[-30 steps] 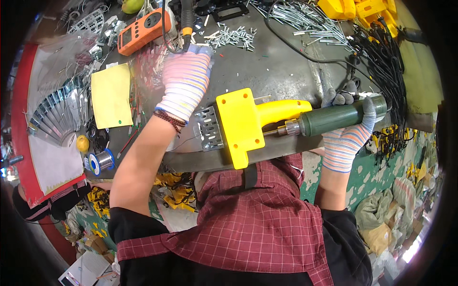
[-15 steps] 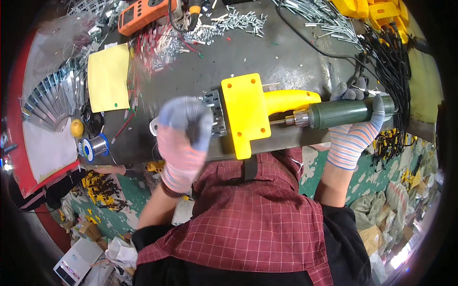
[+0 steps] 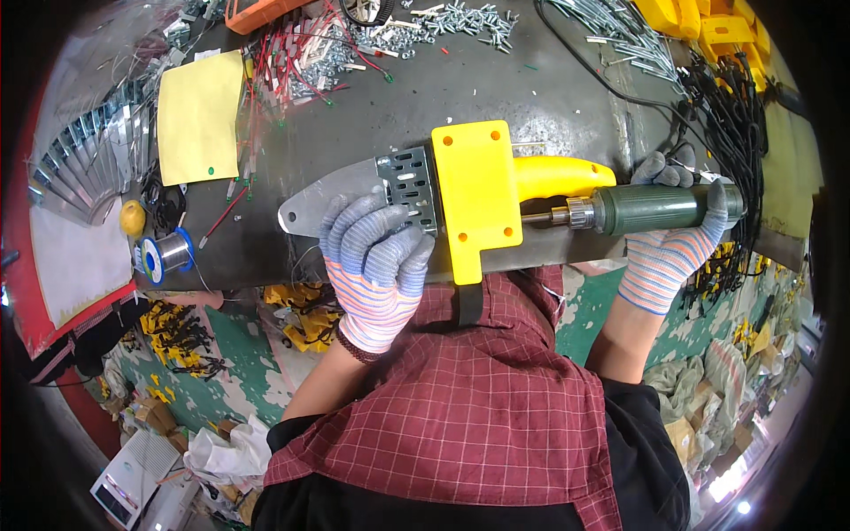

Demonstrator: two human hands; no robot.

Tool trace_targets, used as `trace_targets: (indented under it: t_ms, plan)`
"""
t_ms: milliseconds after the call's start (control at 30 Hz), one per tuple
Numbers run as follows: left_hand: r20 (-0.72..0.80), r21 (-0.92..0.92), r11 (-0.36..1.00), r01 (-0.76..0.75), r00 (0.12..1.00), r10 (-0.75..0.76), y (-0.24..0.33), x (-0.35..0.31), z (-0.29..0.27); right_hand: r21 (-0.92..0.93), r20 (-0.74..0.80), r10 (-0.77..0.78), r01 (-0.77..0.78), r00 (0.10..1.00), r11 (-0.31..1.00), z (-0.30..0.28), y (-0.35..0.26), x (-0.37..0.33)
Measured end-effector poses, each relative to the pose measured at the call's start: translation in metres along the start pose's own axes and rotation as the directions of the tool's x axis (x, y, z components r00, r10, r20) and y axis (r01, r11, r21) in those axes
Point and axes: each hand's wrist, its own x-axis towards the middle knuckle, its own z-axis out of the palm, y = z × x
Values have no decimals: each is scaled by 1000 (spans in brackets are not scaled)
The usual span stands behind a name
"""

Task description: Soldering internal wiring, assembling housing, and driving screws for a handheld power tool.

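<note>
A pipe welder with a yellow plastic housing lies at the bench's near edge, its handle to the right. A perforated metal guard and a flat, tapered metal plate extend to the left. My left hand, in a striped grey-palmed glove, has its bent fingers over the plate and guard's near edge; the thumb is hidden. My gloved right hand is closed around a green electric screwdriver, held level below the yellow handle. The screwdriver's bit points left and ends at the housing's side; whether it touches I cannot tell.
Loose screws and red wires lie along the back. A yellow paper sheet, solder spool and fanned metal plates are at left. Black cables and yellow housings crowd the right.
My left hand has moved right, from a blurred position over the plate onto its near edge by the guard. The welder and screwdriver appear slightly farther right in view.
</note>
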Motion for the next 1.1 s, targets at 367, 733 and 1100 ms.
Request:
trace_targets:
  t_ms: [367, 733, 1100]
  plan:
    - [12, 2, 1000, -12, 1000, 12, -3, -2, 0, 18, -23, -73, 73, 997, 997, -4, 4, -2]
    - [12, -67, 998, 5, 1000, -4, 0, 0, 0, 75, 49, -25, 22, 998, 997, -7, 4, -2]
    - [51, -29, 999, 19, 999, -17, 0, 5, -4, 92, 25, -2, 0, 1000, 996, 0, 5, -6]
